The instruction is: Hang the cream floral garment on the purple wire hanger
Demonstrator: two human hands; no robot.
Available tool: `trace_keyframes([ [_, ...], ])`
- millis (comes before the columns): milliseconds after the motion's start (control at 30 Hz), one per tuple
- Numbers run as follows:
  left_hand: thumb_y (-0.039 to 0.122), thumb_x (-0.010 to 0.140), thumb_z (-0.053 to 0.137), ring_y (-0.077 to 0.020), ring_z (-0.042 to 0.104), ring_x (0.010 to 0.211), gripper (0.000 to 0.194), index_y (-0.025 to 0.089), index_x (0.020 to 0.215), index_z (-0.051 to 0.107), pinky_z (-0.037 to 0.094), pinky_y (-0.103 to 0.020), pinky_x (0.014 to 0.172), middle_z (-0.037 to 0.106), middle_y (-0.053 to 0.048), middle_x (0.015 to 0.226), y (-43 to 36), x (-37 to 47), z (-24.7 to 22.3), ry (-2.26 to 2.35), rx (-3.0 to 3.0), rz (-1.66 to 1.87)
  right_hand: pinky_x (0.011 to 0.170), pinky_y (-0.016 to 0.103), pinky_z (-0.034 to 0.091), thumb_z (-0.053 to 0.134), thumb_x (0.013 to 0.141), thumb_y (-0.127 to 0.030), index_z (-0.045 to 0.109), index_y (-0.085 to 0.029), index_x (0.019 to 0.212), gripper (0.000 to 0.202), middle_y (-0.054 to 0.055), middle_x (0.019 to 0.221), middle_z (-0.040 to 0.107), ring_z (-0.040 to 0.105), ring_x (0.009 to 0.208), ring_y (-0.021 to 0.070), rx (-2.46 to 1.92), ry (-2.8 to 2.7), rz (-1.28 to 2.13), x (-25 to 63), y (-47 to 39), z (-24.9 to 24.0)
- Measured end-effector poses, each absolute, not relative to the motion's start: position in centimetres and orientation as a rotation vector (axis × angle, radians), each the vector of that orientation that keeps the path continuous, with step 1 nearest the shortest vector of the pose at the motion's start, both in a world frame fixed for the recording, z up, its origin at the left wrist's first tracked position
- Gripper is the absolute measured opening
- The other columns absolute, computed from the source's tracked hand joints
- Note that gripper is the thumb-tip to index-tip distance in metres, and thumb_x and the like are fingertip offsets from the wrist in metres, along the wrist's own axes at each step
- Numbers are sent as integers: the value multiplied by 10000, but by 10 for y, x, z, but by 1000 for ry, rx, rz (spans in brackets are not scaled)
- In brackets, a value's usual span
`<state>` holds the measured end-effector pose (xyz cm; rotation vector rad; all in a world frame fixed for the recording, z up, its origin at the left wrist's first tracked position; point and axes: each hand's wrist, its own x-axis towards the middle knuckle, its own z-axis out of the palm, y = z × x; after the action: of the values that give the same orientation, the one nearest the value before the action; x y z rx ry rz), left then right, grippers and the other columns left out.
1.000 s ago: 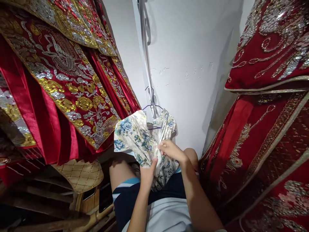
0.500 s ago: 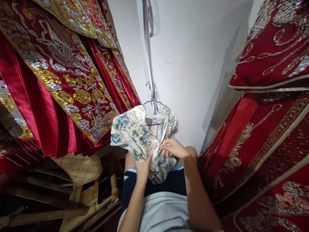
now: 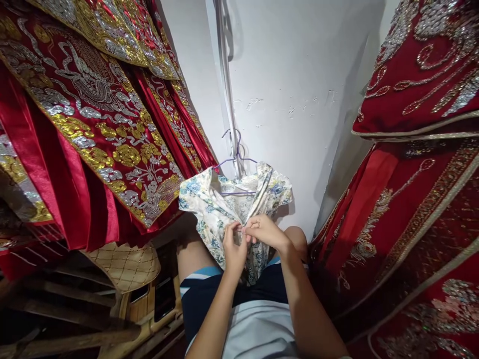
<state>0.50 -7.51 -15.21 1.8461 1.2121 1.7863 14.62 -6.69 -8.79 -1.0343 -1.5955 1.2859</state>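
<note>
A white garment with blue and green flowers [image 3: 209, 214] hangs by its shoulders on a thin purple hanger [image 3: 245, 159], its V-shaped neckline facing me. At the bottom of the neckline, my left hand [image 3: 235, 247] pinches one edge of the cloth. Right beside it, my right hand [image 3: 264, 232] is closed on the other edge, and the fingertips of both hands nearly touch. The lower part of the garment hangs down between my thighs, partly hidden behind my hands.
Red garments with gold and silver embroidery [image 3: 127, 154] hang at the left, and beaded red ones [image 3: 422, 199] at the right. A white strap [image 3: 224, 75] runs down the pale wall [image 3: 284, 60]. At lower left, a wooden chair [image 3: 149, 324] holds a dark phone [image 3: 164, 298].
My left hand has moved up and right to the neckline, beside my right hand. The garment's left shoulder has spread onto the hanger, and the front now lies more evenly.
</note>
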Motion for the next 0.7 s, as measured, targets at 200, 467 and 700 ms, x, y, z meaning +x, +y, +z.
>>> trace_keyframes([
  [200,246,899,565,-173,536,713,117,198,793,581,403,-262,680,564,-15,760,-63,5,-149,1174,1945,1632,413,208,312,728,720,-349,655,-148,647,226,26,594,656,458,439,73,-907,-1253,1255,141,-41,-82],
  [467,194,883,517,-160,482,689,134,199,754,482,350,-257,631,493,-7,743,-60,-2,-164,1177,2132,1417,363,187,241,762,664,-263,673,-131,650,160,23,606,628,418,442,47,-744,-870,1171,125,-2,-11],
  [700,180,871,536,-155,516,688,124,189,749,518,384,-258,639,544,-14,749,-62,-8,-176,1149,2128,1313,359,175,244,706,729,-265,662,-134,691,143,-16,517,576,418,390,43,-658,-876,1153,119,-7,3],
])
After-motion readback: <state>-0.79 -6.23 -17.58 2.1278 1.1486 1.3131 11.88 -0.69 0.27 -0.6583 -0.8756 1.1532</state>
